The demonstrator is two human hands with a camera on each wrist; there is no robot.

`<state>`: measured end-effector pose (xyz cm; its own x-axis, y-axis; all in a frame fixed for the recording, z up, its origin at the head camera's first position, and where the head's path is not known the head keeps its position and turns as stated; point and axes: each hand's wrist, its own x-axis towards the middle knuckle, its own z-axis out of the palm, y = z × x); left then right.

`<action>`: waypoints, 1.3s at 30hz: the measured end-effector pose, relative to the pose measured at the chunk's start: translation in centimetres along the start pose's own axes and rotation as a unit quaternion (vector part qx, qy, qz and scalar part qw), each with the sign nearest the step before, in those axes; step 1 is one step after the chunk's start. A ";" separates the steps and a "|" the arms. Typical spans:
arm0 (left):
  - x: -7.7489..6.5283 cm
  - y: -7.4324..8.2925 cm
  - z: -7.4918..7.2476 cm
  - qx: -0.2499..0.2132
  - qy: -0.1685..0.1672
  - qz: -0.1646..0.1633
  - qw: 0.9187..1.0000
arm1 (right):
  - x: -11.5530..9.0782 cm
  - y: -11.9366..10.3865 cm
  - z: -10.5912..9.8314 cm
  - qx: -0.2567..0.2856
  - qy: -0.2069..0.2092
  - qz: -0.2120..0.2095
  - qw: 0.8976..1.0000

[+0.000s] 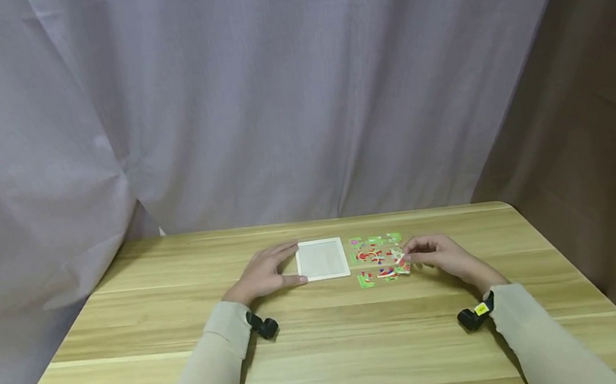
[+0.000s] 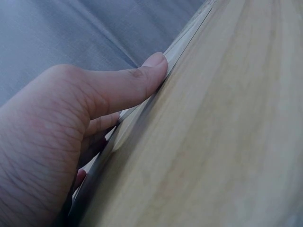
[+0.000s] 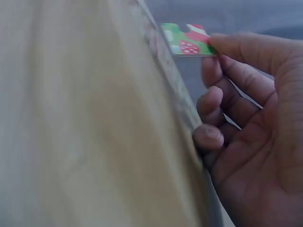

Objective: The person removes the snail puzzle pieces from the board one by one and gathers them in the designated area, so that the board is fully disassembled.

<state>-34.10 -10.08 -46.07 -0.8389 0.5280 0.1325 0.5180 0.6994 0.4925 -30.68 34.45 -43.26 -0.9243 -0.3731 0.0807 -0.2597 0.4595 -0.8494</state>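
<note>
A white, shallow square puzzle frame [image 1: 320,242] lies on the table, with a bare pale inside. My left hand [image 1: 264,271] spans its left side, fairly straight fingers at the far corner and thumb at the near corner. In the left wrist view the thumb [image 2: 137,80] rests along the frame's edge. Between thumb and forefinger, my right hand [image 1: 442,255] pinches a jigsaw piece [image 3: 187,41], green and red with a white-dotted red patch. That piece is raised above the tabletop, over the right end of several loose colourful jigsaw pieces [image 1: 366,279] lying right of the frame.
The wooden table [image 1: 364,353] extends on all sides of the frame and pieces. A grey curtain [image 1: 271,93] hangs behind its far edge, and a darker brown cloth [image 1: 600,147] hangs on the right. Each wrist carries a small black camera.
</note>
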 end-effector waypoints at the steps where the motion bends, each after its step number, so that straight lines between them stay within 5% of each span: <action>1: 0.0 -0.1 0.0 0.000 -0.001 -0.002 1.000 | -0.2 0.2 -0.2 -0.004 -0.005 -0.006 1.000; 18: -0.2 0.3 -0.2 -0.002 0.004 -0.005 1.000 | -0.4 1.1 -0.5 -0.088 0.017 -0.040 0.995; 39: -0.2 0.4 -0.3 -0.006 0.000 -0.004 1.000 | -0.5 2.0 -0.5 -0.101 -0.006 -0.084 0.991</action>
<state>-33.78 -10.04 -45.62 -0.8431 0.5223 0.1277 0.5088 0.6982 0.5036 -30.84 35.98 -44.69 -0.8597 -0.4679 0.2052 -0.4622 0.5413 -0.7024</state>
